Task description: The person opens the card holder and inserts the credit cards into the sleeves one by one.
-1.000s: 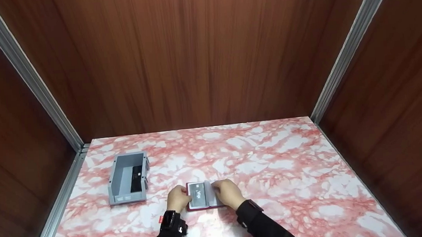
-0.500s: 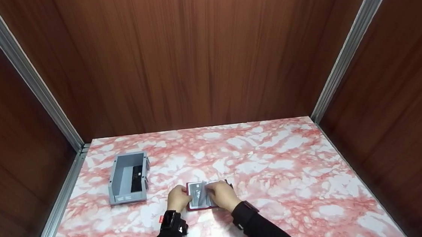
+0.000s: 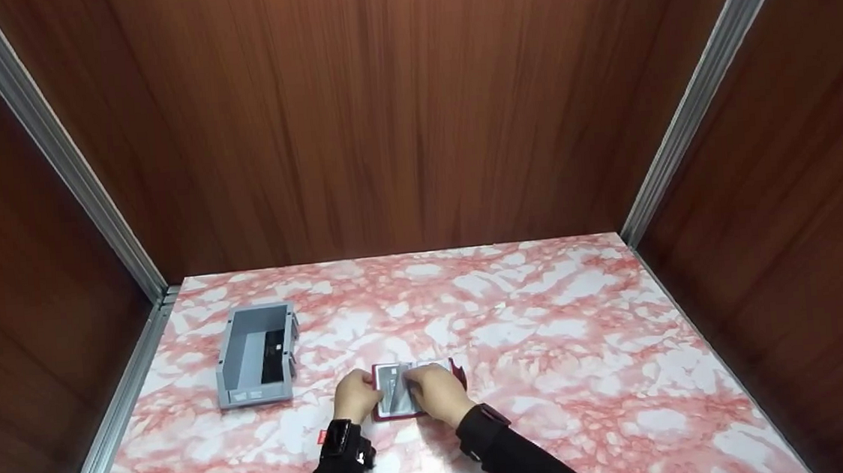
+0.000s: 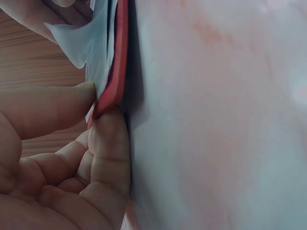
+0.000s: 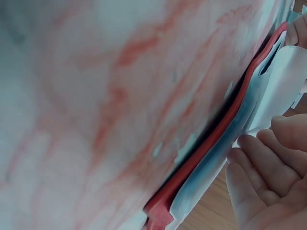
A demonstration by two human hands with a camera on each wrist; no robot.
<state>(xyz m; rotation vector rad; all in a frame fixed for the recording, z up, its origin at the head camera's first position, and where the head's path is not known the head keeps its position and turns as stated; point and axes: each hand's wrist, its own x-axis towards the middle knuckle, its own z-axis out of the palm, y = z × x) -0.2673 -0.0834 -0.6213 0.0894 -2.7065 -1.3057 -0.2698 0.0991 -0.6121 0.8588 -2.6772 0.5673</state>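
The wallet's (image 4: 119, 57) left edge is held in a narrow grip by the left hand (image 3: 355, 397): the rim is pressed from above by the thumb and backed from beneath by a finger. A clear leaf (image 3: 401, 398) of the wallet is met by the fingers of the right hand (image 3: 440, 394), which are bent inward; whether the leaf is pinched or merely touched cannot be told. The leaf is curled up from the pages, and one corner is shown rising freely in the left wrist view.

Beneath the leaf, a grey card (image 3: 385, 381) is partly covered. The wallet is spread open on the desk (image 3: 595, 343), between the two hands, near the front. It is bounded by a red cover, and its right part is mostly hidden by the right hand; a dark red tab (image 3: 461, 376) is seen jutting out at that side.

Both forearms are covered by black sleeves (image 3: 533, 464), and a black device (image 3: 338, 437) is strapped at the left wrist. Well apart, toward the desk's left side, a grey bin (image 3: 257, 394) is placed, with a black item (image 3: 273, 357) leaned along its right inner wall. The marbled desk is enclosed by brown wooden panels (image 3: 382, 119).
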